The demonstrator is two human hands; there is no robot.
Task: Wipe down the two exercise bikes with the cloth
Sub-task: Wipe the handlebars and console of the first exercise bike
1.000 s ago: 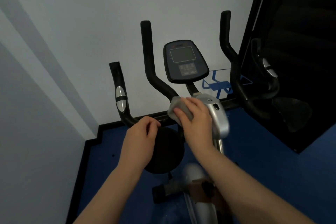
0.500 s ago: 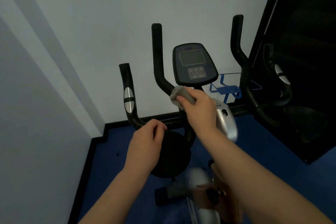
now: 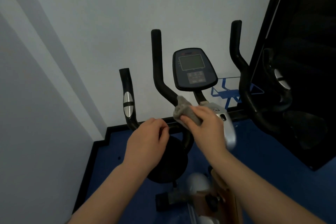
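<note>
An exercise bike stands in front of me with a dark console [image 3: 194, 69] and black curved handlebars [image 3: 157, 71]. My right hand [image 3: 205, 125] grips a crumpled grey cloth [image 3: 183, 110] and presses it on the lower bend of the inner left handlebar, just below the console. My left hand [image 3: 148, 142] is curled on the low crossbar by the outer left grip [image 3: 128, 100], which carries a silver pulse sensor. The silver stem cover [image 3: 228, 129] shows beside my right wrist. Only one bike is clearly in view.
White walls close in at the left and behind the bike. A black-framed dark panel [image 3: 298, 60] stands at the right, close to the right handlebars [image 3: 240, 71]. The floor is blue [image 3: 263, 169] with a black skirting. The bike's base and pedal area sit low between my forearms.
My right hand has slid the cloth up from the stem onto the inner left handlebar bend. The left hand stays on the crossbar. My view has shifted, so the bike sits further right.
</note>
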